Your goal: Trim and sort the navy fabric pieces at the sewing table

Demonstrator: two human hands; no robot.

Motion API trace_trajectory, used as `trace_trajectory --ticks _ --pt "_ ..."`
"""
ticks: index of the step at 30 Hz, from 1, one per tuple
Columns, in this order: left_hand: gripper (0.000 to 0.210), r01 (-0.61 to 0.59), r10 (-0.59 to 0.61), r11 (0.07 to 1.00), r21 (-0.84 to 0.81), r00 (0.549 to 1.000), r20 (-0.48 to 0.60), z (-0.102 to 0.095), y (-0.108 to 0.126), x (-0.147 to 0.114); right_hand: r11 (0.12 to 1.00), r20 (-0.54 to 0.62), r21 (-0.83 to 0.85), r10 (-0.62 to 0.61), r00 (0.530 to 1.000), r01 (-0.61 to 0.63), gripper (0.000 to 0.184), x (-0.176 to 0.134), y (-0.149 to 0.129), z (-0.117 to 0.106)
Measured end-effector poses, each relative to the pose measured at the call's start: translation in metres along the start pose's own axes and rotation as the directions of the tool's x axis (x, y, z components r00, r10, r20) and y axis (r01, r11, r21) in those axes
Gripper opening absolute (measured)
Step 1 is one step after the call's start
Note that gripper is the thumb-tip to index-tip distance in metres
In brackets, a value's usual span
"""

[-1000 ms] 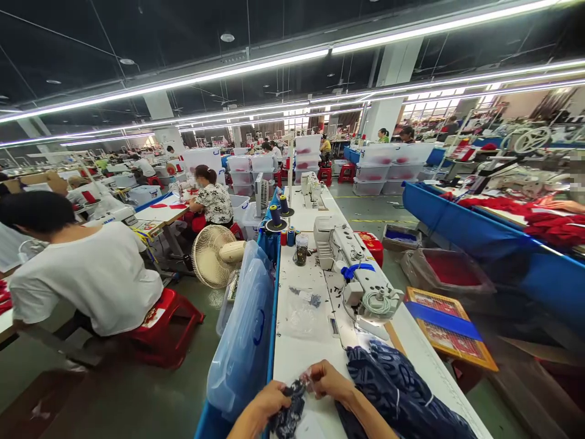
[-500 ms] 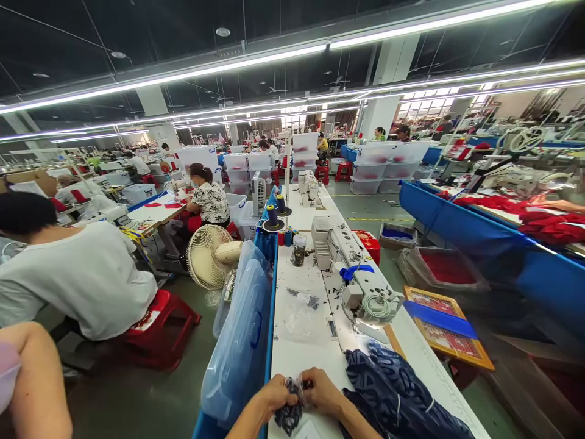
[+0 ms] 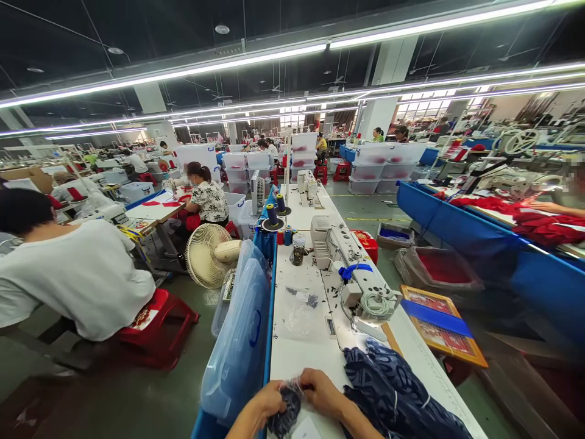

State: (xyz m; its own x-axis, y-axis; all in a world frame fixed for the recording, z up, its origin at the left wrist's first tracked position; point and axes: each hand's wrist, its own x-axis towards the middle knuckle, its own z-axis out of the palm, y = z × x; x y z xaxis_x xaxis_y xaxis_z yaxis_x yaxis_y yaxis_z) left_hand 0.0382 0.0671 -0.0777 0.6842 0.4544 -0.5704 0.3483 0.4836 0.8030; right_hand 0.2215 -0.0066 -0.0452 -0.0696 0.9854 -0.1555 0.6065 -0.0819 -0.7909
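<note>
Gripping a small dark fabric piece (image 3: pixel 284 410) between both hands, left hand (image 3: pixel 267 399) and right hand (image 3: pixel 320 391) closed on it above the worktop (image 3: pixel 301 356); sewing apparently not begun, larger navy cloth (image 3: pixel 393 396) lying beside.

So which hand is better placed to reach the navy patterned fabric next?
Probably the right hand: it lies beside the navy patterned fabric, while the left hand sits farther off, across the small dark piece both hold.

The two hands, left hand (image 3: pixel 267 403) and right hand (image 3: pixel 320 391), meet over the table (image 3: pixel 301 353) with a small bundle (image 3: pixel 286 410) between them. A cloth (image 3: pixel 393 396) lies just to their right. A sewing machine (image 3: pixel 351 274) stands on the table behind the cloth, and a fan (image 3: pixel 206 256) stands on the floor to the left.
</note>
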Motion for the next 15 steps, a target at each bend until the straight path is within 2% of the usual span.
trace_trajectory --ticks 5,8,11,15 --pt "0.016 0.038 -0.037 0.998 0.046 0.999 -0.029 0.011 0.010 0.004 1.000 0.037 -0.010 0.006 0.999 -0.006 0.016 -0.001 -0.007 -0.005" --pt "0.014 0.083 -0.078 0.992 0.091 0.995 -0.061 0.008 0.017 0.003 1.000 0.084 0.000 0.029 0.996 -0.029 0.011 -0.002 -0.007 -0.008" --pt "0.025 0.083 -0.064 0.984 0.156 0.990 -0.125 0.001 0.024 -0.001 0.999 0.117 0.003 0.041 0.992 -0.042 0.012 0.002 -0.007 -0.009" --pt "0.016 0.066 -0.048 0.983 0.174 0.993 -0.105 0.003 0.031 -0.002 0.998 0.071 -0.054 0.049 0.996 -0.045 0.009 0.009 -0.007 -0.005"
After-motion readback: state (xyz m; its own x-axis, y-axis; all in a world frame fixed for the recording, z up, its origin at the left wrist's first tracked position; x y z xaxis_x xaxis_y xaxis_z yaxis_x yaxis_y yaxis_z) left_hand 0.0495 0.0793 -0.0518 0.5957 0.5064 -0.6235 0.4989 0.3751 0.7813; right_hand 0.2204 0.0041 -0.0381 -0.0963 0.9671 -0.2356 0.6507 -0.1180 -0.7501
